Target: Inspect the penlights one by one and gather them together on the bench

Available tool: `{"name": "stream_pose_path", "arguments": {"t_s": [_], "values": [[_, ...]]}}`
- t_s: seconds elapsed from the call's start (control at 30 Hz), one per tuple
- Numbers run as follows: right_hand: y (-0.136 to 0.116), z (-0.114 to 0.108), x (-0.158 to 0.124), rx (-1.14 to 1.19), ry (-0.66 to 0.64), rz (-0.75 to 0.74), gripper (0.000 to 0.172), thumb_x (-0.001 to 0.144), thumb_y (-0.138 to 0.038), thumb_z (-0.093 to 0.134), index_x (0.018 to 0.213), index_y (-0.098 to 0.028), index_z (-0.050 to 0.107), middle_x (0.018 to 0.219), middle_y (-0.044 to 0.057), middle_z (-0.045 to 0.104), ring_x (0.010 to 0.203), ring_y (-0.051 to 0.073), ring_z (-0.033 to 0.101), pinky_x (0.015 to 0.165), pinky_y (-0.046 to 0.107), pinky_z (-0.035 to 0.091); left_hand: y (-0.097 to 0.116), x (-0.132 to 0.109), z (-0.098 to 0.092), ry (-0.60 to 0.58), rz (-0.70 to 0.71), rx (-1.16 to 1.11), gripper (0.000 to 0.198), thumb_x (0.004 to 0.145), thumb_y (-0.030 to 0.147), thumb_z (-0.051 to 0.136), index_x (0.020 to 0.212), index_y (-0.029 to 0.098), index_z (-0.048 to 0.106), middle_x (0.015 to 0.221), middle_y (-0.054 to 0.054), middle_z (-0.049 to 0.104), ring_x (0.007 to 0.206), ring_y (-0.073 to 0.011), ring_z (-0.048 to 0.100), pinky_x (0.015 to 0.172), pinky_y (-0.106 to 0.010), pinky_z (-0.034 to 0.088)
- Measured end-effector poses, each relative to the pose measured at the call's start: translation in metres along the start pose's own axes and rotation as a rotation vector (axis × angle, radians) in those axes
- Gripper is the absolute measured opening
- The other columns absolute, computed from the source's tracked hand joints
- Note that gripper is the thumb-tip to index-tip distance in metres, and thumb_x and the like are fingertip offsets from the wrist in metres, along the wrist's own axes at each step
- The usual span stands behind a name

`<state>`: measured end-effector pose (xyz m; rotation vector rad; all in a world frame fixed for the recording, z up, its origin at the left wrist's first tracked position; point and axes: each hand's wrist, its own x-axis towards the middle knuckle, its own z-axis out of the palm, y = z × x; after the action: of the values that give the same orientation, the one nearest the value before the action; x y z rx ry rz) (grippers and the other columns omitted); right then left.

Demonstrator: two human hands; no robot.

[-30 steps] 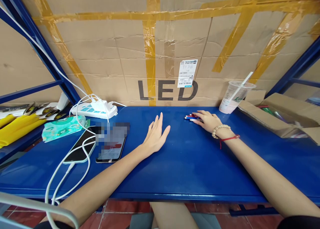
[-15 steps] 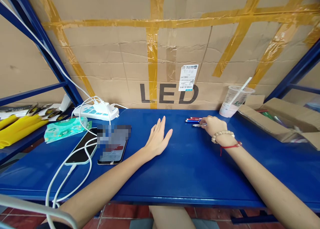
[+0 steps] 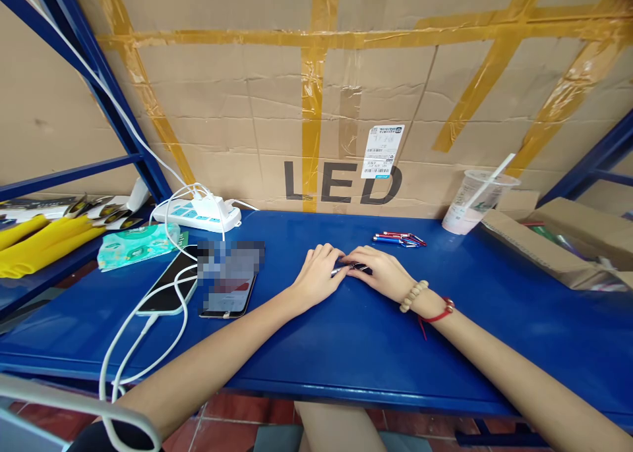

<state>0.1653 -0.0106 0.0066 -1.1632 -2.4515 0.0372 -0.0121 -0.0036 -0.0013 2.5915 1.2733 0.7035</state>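
Note:
Both hands meet over the middle of the blue table [image 3: 356, 346]. Between them is a small silver and dark pen-shaped stick with a clip [image 3: 352, 267], partly hidden by fingers. My left hand [image 3: 319, 272] has its fingers closed on the stick's left end. My right hand [image 3: 383, 274], with a beaded bracelet and a red cord at the wrist, pinches its clip end. Beyond the right hand lie a red pen-shaped stick [image 3: 395, 234] and a blue one [image 3: 388, 239], side by side, with carabiner-like clips at their right ends.
On the left are a white power strip [image 3: 198, 215], a tissue pack [image 3: 138, 246], two phones [image 3: 168, 284] and loose white cables [image 3: 106, 346]. At right stand a plastic cup with a straw [image 3: 467, 205] and an open cardboard box [image 3: 548, 251]. A large carton [image 3: 222, 109] backs the table.
My right hand has brought the silver stick leftward and nearer, away from the red and blue ones. My left hand, open before, has moved slightly right and closed on the stick.

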Motion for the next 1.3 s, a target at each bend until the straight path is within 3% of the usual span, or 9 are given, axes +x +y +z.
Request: {"name": "stream_pose_path", "arguments": {"t_s": [0.3,0.47,0.67,0.87,1.03,1.17,1.3], "values": [[0.016,-0.001,-0.001,-0.140,0.029,0.121,0.035,0.088,-0.049,0.043,0.093,-0.023,0.067,0.094,0.005,0.066,0.085,0.019,0.060,0.073,0.032,0.048,-0.003,0.002,-0.002,-0.017,-0.103,0.075,0.023,0.093,0.035,0.038,0.093,0.020,0.056,0.099,-0.004,0.057,0.095,-0.0216,0.050,0.080,-0.036,0.037],[0.017,-0.001,-0.002,-0.094,0.038,0.134,0.030,0.089,-0.042,0.044,0.094,-0.023,0.066,0.096,0.003,0.066,0.087,0.018,0.060,0.075,0.030,0.048,-0.005,0.002,-0.001,0.036,-0.180,0.055,0.016,0.091,0.029,0.041,0.089,0.020,0.054,0.098,-0.004,0.058,0.093,-0.0213,0.049,0.080,-0.035,0.037],[0.012,-0.001,-0.002,-0.013,0.116,0.180,0.028,0.087,-0.043,0.048,0.095,-0.022,0.064,0.087,0.002,0.069,0.077,0.016,0.063,0.069,0.027,0.048,-0.004,0.002,-0.002,0.049,-0.127,-0.079,0.014,0.093,0.026,0.036,0.093,0.021,0.049,0.099,-0.001,0.061,0.091,-0.0190,0.051,0.080,-0.034,0.037],[0.006,-0.005,-0.002,-0.015,0.177,0.097,0.030,0.090,-0.038,0.043,0.102,-0.020,0.063,0.085,0.003,0.065,0.073,0.014,0.060,0.064,0.025,0.047,-0.001,0.003,-0.002,0.082,-0.119,-0.117,0.018,0.095,0.026,0.032,0.102,0.021,0.047,0.104,-0.001,0.060,0.095,-0.0178,0.053,0.086,-0.034,0.035],[0.005,-0.003,-0.003,0.053,0.183,0.072,0.034,0.091,-0.039,0.040,0.107,-0.019,0.063,0.089,0.005,0.063,0.069,0.013,0.058,0.063,0.025,0.047,0.002,0.002,-0.003,0.048,-0.131,-0.047,0.026,0.094,0.038,0.033,0.091,0.021,0.053,0.095,-0.002,0.059,0.092,-0.0198,0.052,0.080,-0.035,0.037],[0.008,0.004,-0.002,0.264,0.146,0.037,0.035,0.090,-0.040,0.043,0.109,-0.018,0.062,0.081,0.003,0.057,0.063,0.011,0.052,0.059,0.024,0.046,0.001,0.003,-0.004,0.018,-0.071,-0.067,0.026,0.095,0.033,0.030,0.089,0.021,0.052,0.092,0.000,0.059,0.089,-0.0179,0.053,0.079,-0.033,0.037],[0.006,0.007,-0.001,0.358,0.145,0.021,0.031,0.090,-0.038,0.043,0.094,-0.016,0.065,0.073,0.002,0.050,0.060,0.011,0.047,0.056,0.023,0.043,0.000,0.003,-0.004,0.022,-0.018,-0.103,0.025,0.096,0.028,0.028,0.091,0.021,0.052,0.092,0.000,0.061,0.087,-0.0166,0.055,0.078,-0.030,0.039]]}}
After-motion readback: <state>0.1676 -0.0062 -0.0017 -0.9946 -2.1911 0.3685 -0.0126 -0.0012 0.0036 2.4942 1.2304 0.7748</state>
